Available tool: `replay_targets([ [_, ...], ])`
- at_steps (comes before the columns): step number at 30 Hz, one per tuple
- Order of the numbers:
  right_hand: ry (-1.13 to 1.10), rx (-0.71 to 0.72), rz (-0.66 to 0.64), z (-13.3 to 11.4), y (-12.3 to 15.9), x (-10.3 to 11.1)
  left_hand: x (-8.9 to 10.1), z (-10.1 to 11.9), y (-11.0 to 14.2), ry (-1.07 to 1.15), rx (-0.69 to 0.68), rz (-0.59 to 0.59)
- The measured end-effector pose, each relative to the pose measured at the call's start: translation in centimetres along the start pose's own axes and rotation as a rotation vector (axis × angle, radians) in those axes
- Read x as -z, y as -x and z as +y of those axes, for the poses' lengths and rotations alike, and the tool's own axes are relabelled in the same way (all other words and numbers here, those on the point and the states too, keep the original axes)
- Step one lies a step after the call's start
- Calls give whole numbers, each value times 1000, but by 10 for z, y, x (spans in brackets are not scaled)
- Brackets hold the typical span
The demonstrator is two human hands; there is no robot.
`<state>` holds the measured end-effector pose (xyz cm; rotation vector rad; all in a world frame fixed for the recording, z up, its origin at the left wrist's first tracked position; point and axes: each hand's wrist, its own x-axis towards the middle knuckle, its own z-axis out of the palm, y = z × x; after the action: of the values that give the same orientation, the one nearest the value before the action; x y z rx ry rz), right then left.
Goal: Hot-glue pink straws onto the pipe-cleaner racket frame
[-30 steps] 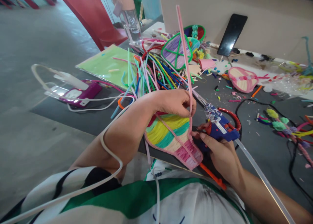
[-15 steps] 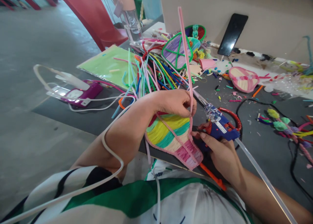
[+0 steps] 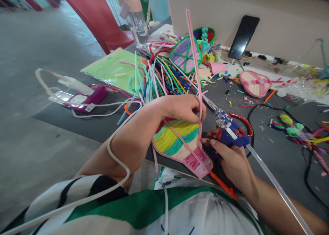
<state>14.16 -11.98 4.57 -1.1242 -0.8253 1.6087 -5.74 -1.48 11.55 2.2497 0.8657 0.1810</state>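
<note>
A balloon-shaped craft piece [image 3: 181, 144], wound in yellow, teal, cream and pink bands, lies at the table's front edge. Pink pipe cleaner runs along its rim and down its middle. My left hand [image 3: 189, 108] is bent over its top, pinching a pink pipe cleaner [image 3: 194, 53] whose free end stands up. My right hand [image 3: 231, 156] presses thumb and fingertips together at the right rim of the piece. Beside and partly under that hand is a blue glue gun [image 3: 232, 131] with a clear glue stick [image 3: 272, 180]; whether the palm grips its handle is hidden.
Loose pipe cleaners [image 3: 159, 75] lie in a pile behind my left hand. A phone [image 3: 243, 38] leans on the back panel. Finished shapes [image 3: 255, 83] and scraps cover the right side. A purple power strip [image 3: 86, 98] with white cable [image 3: 110, 142] sits at left.
Almost nothing differs. The upright end of the pink pipe cleaner and the back of the glue gun have shifted very slightly; both hands keep their places.
</note>
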Motion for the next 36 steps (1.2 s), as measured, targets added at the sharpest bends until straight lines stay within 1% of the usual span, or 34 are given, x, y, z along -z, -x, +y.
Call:
replay_targets([
  [6,-15,7,-26,0,0,0,0,0,0,-1,-6,-8],
  [13,-21,-6,-15,0,2,1,0,1,0,7,-11,14],
  [20,-7,-23,-6,-2,2,-1,-1,-2,-1,-14,-15,-1],
  [27,-12,-34,3,-3,1,-2,-2,0,0,2,-14,29],
  [36,27,-22,19,-2,1,-2,-1,-1,0,21,-21,-4],
])
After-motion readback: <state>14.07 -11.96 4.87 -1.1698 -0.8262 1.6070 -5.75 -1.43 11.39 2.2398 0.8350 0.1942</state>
